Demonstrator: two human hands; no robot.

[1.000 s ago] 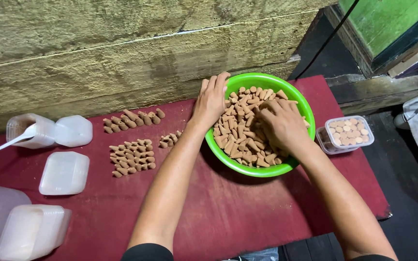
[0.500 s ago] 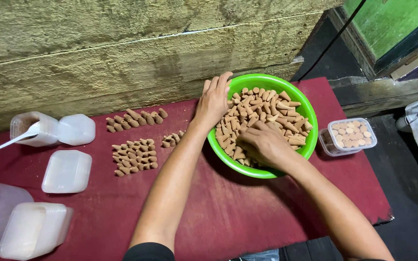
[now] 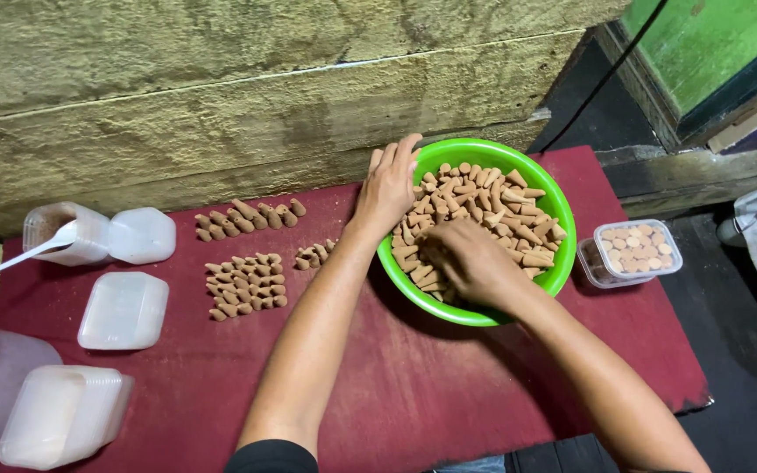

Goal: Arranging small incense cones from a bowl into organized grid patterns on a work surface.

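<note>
Spreading across the lower two thirds of the frame, a dark red table top (image 3: 449, 394) is carrying everything, with a rough stone wall (image 3: 221, 96) running along the upper half. Sitting right of centre on the cloth is a bright green bowl (image 3: 561, 263), and it is holding a heap of small tan cones (image 3: 492, 206). Resting on the bowl's upper left rim is the left hand (image 3: 389, 188), its fingers lying flat and close together, gripping nothing that shows. Reaching into the lower left part of the bowl is the right hand (image 3: 473, 261), its fingers curling down among the cones; whether it is pinching any is not showing. Lying at the far left are clear plastic containers (image 3: 63, 416) and a flat white lid (image 3: 124, 309), with an opened tub (image 3: 102, 235) and a white spoon (image 3: 19, 258) above them. Standing just right of the bowl is a small lidded box of cones (image 3: 637, 250). Lying left of centre are loose cones in rows (image 3: 245, 285).
</note>
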